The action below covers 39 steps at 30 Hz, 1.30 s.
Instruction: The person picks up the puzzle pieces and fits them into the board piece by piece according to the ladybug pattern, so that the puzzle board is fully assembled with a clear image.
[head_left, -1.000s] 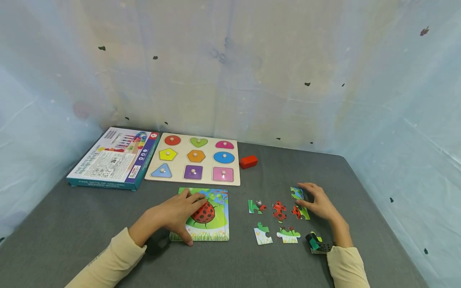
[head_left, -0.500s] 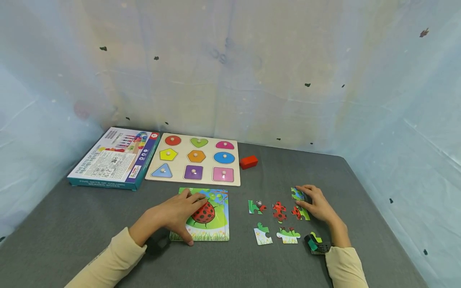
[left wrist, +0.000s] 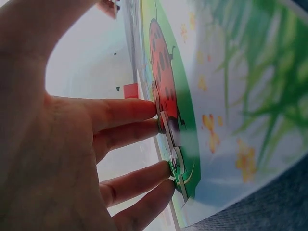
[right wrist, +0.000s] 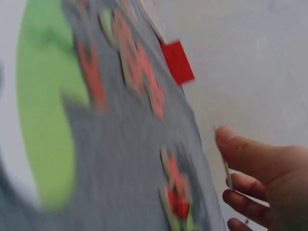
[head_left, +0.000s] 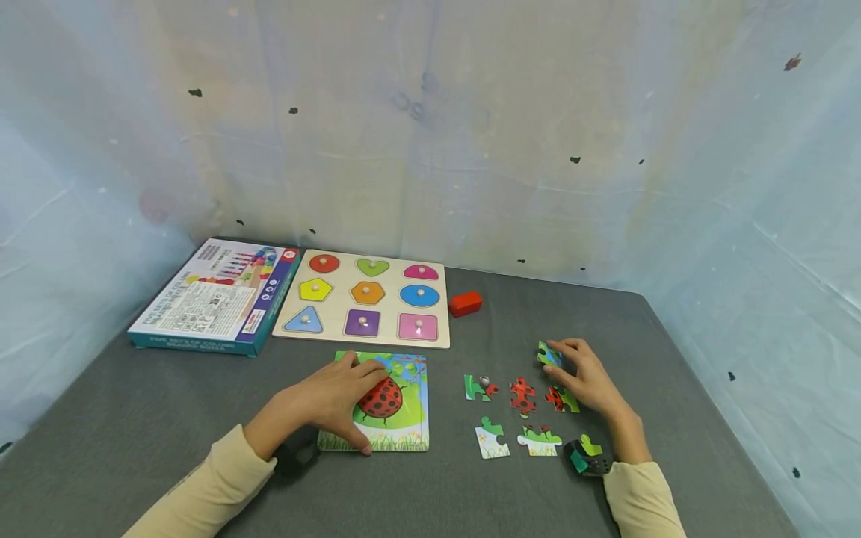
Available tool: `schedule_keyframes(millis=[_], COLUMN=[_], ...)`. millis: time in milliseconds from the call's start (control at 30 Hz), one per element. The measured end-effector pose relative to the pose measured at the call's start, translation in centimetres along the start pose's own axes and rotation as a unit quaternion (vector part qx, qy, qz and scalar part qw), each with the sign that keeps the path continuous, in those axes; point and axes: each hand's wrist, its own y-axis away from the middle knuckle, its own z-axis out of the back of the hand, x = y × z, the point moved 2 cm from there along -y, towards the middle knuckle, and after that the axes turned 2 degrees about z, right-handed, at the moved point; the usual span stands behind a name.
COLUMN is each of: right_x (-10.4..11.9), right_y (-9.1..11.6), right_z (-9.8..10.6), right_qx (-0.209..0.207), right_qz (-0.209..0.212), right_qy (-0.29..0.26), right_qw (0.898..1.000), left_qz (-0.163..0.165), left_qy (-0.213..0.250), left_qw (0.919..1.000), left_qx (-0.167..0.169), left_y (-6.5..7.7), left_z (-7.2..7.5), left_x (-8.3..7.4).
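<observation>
Head view: right hand pinches a jigsaw piece.

Ahead of you: a pale grey-blue back wall of creased, sheet-like material, tinted with faint yellowish bands and scattered with small dark flecks. To your left, a light blue side wall; near its corner, a faded pinkish round patch. To your right, a pale blue side wall, wrinkled. Below you: a dark grey, cloth-like tabletop, far right corner rounded. Lighting: soft, diffuse.
</observation>
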Motion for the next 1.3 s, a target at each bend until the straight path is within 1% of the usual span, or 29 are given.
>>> schedule_keyframes(millis=[133, 367, 500, 667, 833, 967, 1067, 1300], right_x=[1.9, 6.6, 9.2, 12.4, 14.9, 16.1, 16.6, 16.8], right_y=[-1.1, -3.4, -4.5, -5.8, -6.8, -7.2, -7.3, -7.2], right_z=[-0.4, -1.9, -3.3, -5.4, -7.6, -9.1, -10.1, -11.0], right_qx=[-0.014, -0.011, -0.01, 0.015, 0.04, 0.05, 0.058, 0.055], right_qz=[0.035, 0.087, 0.117, 0.131, 0.157, 0.171, 0.17, 0.165], right_qy=[-0.007, -0.02, -0.018, -0.023, -0.019, -0.001, 0.005, 0.004], right_qw=[0.999, 0.996, 0.993, 0.991, 0.987, 0.984, 0.984, 0.985], left_qz=[-0.005, -0.003, -0.011, -0.021, -0.017, -0.016, -0.019, -0.017], left_qy=[-0.006, -0.007, -0.009, -0.016, -0.019, -0.025, -0.027, -0.024], left_qw=[0.9999, 0.9999, 0.9998, 0.9993, 0.9994, 0.9993, 0.9992, 0.9994], left_qx=[-0.011, -0.01, -0.016, -0.025, -0.021, -0.022, -0.022, -0.019], left_y=[0.0, 0.0, 0.1, 0.1, 0.0, -0.1, -0.1, -0.1], left_z=[-0.1, -0.2, -0.1, -0.1, -0.2, -0.2, -0.2, -0.2], left_x=[0.0, 0.1, 0.0, 0.1, 0.2, 0.2, 0.2, 0.3])
